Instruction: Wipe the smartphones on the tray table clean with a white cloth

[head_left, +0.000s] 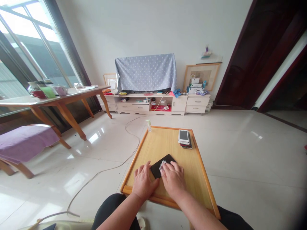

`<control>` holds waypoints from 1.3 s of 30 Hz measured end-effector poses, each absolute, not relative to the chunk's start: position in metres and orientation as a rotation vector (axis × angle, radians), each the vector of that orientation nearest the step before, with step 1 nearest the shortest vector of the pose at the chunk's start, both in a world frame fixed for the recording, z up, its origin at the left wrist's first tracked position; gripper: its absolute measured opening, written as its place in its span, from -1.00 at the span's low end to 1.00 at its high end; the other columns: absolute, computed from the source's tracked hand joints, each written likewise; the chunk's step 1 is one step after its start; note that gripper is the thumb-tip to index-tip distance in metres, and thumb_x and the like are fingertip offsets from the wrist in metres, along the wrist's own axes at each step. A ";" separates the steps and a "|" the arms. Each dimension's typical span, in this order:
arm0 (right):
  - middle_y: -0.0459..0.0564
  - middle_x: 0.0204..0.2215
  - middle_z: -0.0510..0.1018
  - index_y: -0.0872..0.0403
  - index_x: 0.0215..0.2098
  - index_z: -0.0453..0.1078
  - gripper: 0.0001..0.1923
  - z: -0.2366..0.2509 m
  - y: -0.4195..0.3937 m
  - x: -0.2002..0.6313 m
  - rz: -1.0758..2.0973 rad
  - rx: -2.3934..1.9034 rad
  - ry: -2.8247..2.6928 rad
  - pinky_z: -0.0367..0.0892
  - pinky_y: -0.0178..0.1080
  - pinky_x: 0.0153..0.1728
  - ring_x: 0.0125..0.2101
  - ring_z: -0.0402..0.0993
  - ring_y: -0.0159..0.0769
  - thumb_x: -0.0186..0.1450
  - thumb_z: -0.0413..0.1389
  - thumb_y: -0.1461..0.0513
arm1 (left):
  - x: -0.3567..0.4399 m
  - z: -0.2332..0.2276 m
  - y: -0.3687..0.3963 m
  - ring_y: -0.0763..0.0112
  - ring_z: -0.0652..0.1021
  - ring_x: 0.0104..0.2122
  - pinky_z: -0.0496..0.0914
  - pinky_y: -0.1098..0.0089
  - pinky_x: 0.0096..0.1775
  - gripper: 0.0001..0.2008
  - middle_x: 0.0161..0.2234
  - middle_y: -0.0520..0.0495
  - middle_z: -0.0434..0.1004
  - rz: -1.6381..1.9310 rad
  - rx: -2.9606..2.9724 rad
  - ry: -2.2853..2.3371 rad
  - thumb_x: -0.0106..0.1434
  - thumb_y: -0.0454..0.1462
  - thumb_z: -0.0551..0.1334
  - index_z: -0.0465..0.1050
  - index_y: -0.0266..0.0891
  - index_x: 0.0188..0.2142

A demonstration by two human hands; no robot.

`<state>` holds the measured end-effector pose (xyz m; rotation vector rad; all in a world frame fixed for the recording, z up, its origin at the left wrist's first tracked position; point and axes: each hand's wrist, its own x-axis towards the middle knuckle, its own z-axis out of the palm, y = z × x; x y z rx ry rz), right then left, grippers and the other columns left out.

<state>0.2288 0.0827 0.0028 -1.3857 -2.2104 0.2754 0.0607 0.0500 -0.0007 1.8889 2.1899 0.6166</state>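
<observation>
A black phone-like slab (160, 166) lies flat on the small wooden table (165, 143) in front of me. My left hand (143, 181) rests flat on the tabletop against the slab's left edge, steadying it. My right hand (173, 178) lies over the slab's right part, with a small pale cloth or wipe (162, 164) pinched under its fingertips on the dark surface. At the table's far right corner sits a stack of phones (184, 138), the top one light with a grey screen.
A small pump bottle (149, 125) stands on the floor by the table's far left corner. A pale cable (112, 166) snakes across the tiled floor. A long table (55, 99) and purple bench (26, 140) stand left; a TV cabinet (155, 103) lines the back wall.
</observation>
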 end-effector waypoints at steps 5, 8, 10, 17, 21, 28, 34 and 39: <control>-0.07 0.14 0.49 -0.14 0.17 0.42 -0.59 0.006 0.068 0.223 0.384 -1.185 -2.330 -0.02 0.04 0.24 0.22 0.19 -0.04 0.46 -0.13 0.12 | 0.059 -0.001 0.050 0.10 0.37 0.16 0.08 0.14 0.20 -0.27 0.12 -0.15 0.49 0.616 1.910 2.174 0.14 -0.22 0.22 0.09 -0.16 0.31; -0.07 0.19 0.45 -0.16 0.15 0.43 -0.57 0.002 0.093 0.240 0.317 -1.418 -2.253 -0.13 0.20 0.25 0.31 0.05 0.04 0.48 -0.17 0.11 | 0.059 0.001 0.051 0.06 0.36 0.16 0.05 0.11 0.22 -0.21 0.11 -0.14 0.50 0.601 1.899 2.181 0.09 -0.08 0.29 0.12 -0.13 0.29; -0.03 0.20 0.44 -0.14 0.17 0.42 -0.55 0.000 0.108 0.252 0.264 -1.576 -2.178 -0.23 0.32 0.24 0.35 -0.04 0.10 0.48 -0.19 0.09 | 0.060 0.002 0.051 0.04 0.36 0.16 0.04 0.11 0.24 -0.18 0.11 -0.14 0.49 0.589 1.893 2.182 0.07 -0.05 0.31 0.12 -0.11 0.29; -0.14 0.25 0.36 -0.28 0.30 0.23 -0.55 0.001 0.074 0.233 0.435 -1.254 -2.371 -0.31 0.31 0.29 0.39 -0.15 0.02 0.49 -0.18 0.04 | 0.062 0.004 0.052 0.08 0.36 0.15 0.06 0.13 0.21 -0.29 0.11 -0.14 0.50 0.589 1.888 2.182 0.16 -0.16 0.22 0.12 -0.15 0.29; -0.14 0.26 0.35 -0.25 0.28 0.26 -0.53 0.003 0.091 0.241 0.417 -1.391 -2.307 -0.36 0.39 0.26 0.39 -0.18 0.07 0.51 -0.24 0.03 | 0.064 0.002 0.052 0.06 0.36 0.16 0.05 0.12 0.22 -0.25 0.10 -0.14 0.50 0.591 1.887 2.200 0.10 -0.12 0.28 0.14 -0.13 0.27; -0.10 0.30 0.27 -0.18 0.32 0.22 -0.51 0.001 0.100 0.238 0.412 -1.469 -2.269 -0.40 0.41 0.25 0.39 -0.22 0.12 0.50 -0.23 0.02 | 0.062 -0.002 0.052 0.07 0.38 0.15 0.08 0.11 0.20 -0.24 0.10 -0.13 0.51 0.647 1.940 2.182 0.09 -0.12 0.29 0.13 -0.11 0.28; -0.19 0.31 0.26 -0.27 0.32 0.19 -0.52 0.003 0.094 0.227 0.485 -1.366 -2.389 -0.39 0.34 0.29 0.41 -0.26 0.01 0.51 -0.28 0.03 | 0.062 0.000 0.051 0.07 0.40 0.13 0.09 0.10 0.20 -0.28 0.09 -0.14 0.52 0.642 1.955 2.154 0.12 -0.16 0.26 0.14 -0.13 0.27; -0.17 0.38 0.09 -0.17 0.39 0.06 -0.45 0.000 0.119 0.242 0.380 -1.772 -2.262 -0.47 0.39 0.26 0.41 -0.43 0.06 0.51 -0.37 0.01 | 0.063 0.001 0.048 0.04 0.41 0.09 0.10 0.02 0.18 -0.18 0.06 -0.14 0.52 0.702 2.043 2.086 0.04 -0.12 0.32 0.11 -0.14 0.27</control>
